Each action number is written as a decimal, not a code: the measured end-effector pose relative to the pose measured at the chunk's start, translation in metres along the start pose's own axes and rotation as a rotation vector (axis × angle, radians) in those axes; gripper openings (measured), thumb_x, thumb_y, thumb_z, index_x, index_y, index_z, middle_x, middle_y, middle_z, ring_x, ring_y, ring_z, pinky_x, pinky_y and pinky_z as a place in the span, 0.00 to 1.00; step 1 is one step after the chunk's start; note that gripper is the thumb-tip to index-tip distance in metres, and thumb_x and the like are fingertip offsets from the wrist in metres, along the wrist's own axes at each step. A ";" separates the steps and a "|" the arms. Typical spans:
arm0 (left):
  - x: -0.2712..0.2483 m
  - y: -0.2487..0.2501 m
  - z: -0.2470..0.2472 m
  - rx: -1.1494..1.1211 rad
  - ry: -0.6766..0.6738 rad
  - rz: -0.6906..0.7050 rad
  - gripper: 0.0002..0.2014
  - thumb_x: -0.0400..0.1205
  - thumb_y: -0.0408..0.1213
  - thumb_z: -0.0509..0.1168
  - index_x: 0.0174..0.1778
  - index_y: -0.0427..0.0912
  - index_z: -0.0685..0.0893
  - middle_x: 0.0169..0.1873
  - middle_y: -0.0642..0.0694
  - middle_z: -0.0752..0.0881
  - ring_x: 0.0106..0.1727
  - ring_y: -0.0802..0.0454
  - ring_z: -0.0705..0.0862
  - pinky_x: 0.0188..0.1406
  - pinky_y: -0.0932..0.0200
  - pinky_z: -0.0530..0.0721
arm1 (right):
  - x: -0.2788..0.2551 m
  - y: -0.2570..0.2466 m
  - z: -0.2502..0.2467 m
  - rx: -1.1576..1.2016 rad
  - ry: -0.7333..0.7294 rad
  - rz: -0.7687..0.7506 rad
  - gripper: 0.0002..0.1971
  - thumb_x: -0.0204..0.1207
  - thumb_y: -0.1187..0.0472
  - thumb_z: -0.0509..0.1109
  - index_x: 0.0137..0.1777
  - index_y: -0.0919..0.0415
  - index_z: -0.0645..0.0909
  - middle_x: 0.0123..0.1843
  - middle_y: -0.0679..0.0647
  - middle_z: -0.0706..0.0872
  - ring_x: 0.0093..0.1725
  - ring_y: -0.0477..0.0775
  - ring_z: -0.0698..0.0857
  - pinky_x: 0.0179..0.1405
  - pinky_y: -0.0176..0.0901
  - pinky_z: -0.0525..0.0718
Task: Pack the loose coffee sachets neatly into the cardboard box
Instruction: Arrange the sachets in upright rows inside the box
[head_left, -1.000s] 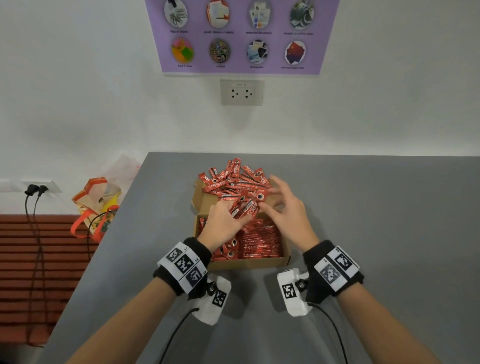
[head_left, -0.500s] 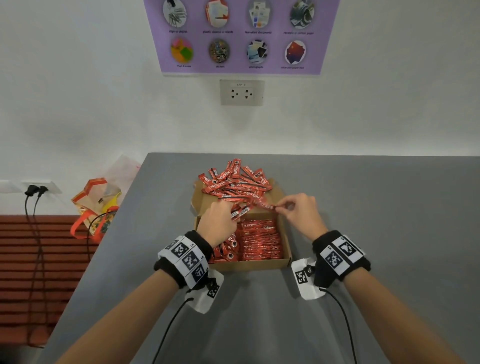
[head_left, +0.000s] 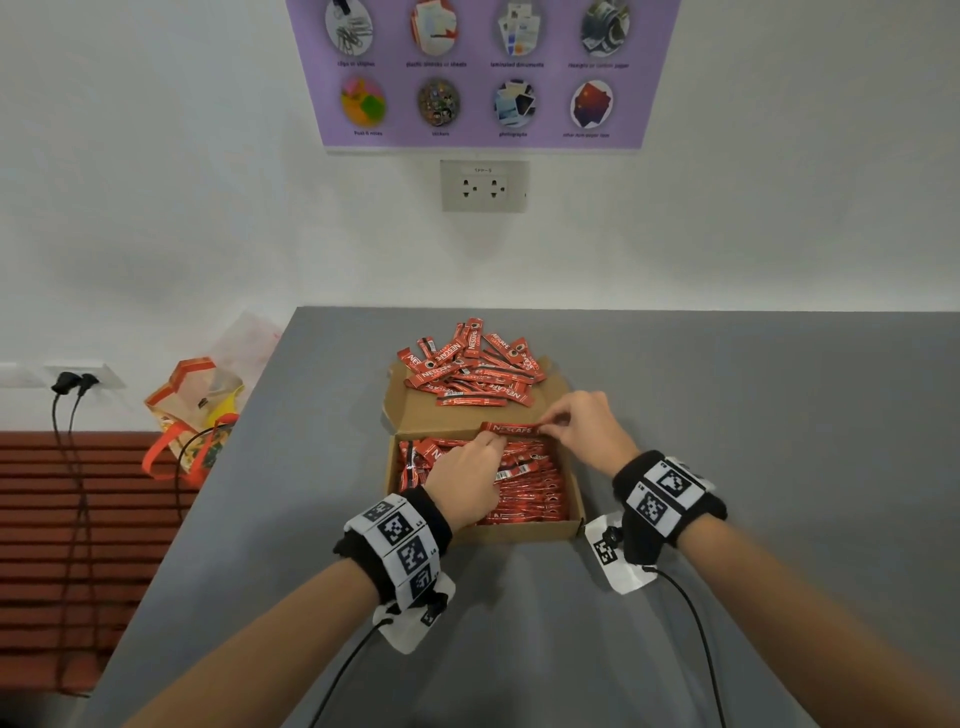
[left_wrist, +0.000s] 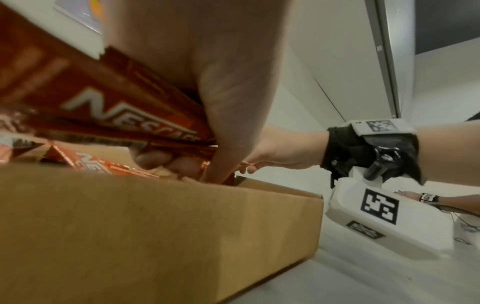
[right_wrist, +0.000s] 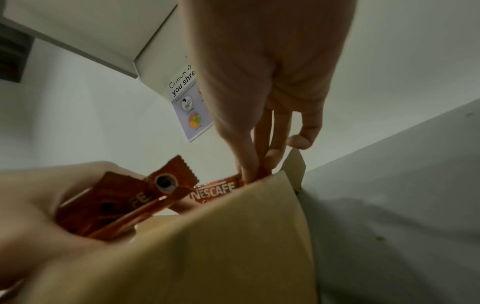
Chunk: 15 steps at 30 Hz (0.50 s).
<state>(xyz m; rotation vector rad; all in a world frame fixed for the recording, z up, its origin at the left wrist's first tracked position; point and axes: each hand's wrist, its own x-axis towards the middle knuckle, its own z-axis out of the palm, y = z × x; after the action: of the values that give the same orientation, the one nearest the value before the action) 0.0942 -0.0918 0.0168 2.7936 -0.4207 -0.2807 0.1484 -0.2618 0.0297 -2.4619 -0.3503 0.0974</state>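
Nearest you, low in the frame's centre, your left hand sits over the cardboard box gripping a small bundle of sachets, while just above it your right hand pinches the end of one sachet held level over the box's far edge. Lower it crooked and it could ride up on the packed rows, spoiling the stack. Farther up, the loose pile on the open lid could slide onto the surface if your fingers nudge that lid.

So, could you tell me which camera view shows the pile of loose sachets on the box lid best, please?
The head view: the whole pile of loose sachets lies on the open lid. Neither wrist view shows the pile; they show only the cardboard box wall and held sachets.
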 end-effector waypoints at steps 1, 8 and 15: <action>-0.001 0.001 0.001 0.013 0.005 -0.002 0.25 0.80 0.29 0.61 0.75 0.38 0.67 0.71 0.43 0.73 0.65 0.41 0.79 0.64 0.45 0.79 | 0.001 0.000 0.000 -0.011 0.007 -0.002 0.06 0.73 0.63 0.74 0.47 0.64 0.89 0.46 0.55 0.88 0.43 0.45 0.80 0.51 0.38 0.81; -0.002 0.002 0.002 0.002 -0.001 0.003 0.24 0.80 0.28 0.59 0.74 0.37 0.69 0.71 0.43 0.74 0.67 0.42 0.78 0.65 0.46 0.78 | 0.003 -0.002 0.002 -0.120 -0.033 -0.009 0.04 0.74 0.63 0.73 0.43 0.62 0.89 0.42 0.51 0.87 0.42 0.47 0.82 0.51 0.42 0.83; -0.005 -0.001 0.003 0.026 -0.011 0.018 0.24 0.80 0.29 0.58 0.74 0.39 0.69 0.72 0.45 0.73 0.66 0.42 0.78 0.64 0.46 0.78 | 0.003 -0.006 0.007 -0.328 -0.092 -0.019 0.04 0.74 0.63 0.72 0.45 0.60 0.88 0.48 0.54 0.88 0.47 0.53 0.86 0.53 0.48 0.85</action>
<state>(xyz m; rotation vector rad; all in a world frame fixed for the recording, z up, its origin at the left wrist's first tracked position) 0.0895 -0.0899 0.0147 2.8137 -0.4547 -0.2884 0.1489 -0.2518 0.0279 -2.7834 -0.4602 0.1568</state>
